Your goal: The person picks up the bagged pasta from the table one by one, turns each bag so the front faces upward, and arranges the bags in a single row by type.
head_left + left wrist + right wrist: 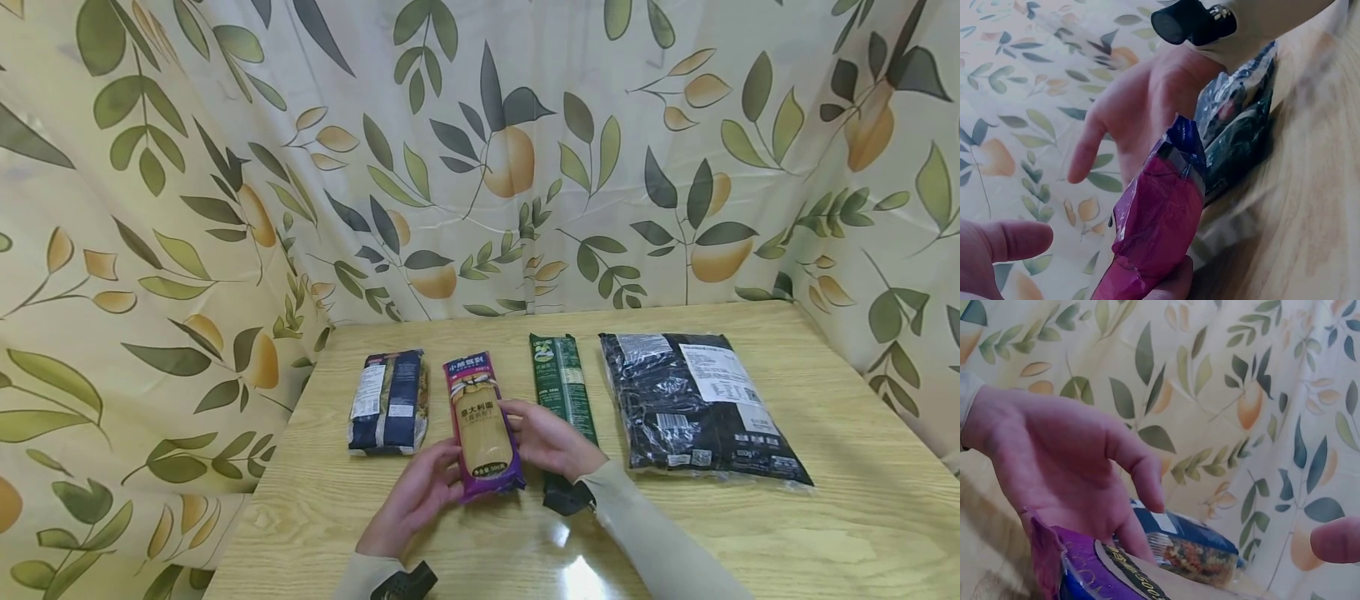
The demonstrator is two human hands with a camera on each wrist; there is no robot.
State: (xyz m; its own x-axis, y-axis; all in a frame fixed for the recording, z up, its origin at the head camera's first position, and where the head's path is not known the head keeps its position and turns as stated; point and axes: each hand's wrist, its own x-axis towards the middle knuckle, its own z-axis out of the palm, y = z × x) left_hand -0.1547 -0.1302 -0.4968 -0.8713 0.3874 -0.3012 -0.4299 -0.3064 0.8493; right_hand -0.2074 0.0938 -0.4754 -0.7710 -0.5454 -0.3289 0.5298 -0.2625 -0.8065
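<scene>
The purple pasta packet point(480, 425) is between my two hands, its long axis running near to far, the far end leaning slightly left. The fingers of my left hand point(424, 487) meet its near left edge; those of my right hand point(552, 437) touch the right edge, farther up. Both sets are loosely spread, thumbs standing apart, gripping nothing. Whether the packet rests flat on the tabletop point(300, 517), I can't tell.
</scene>
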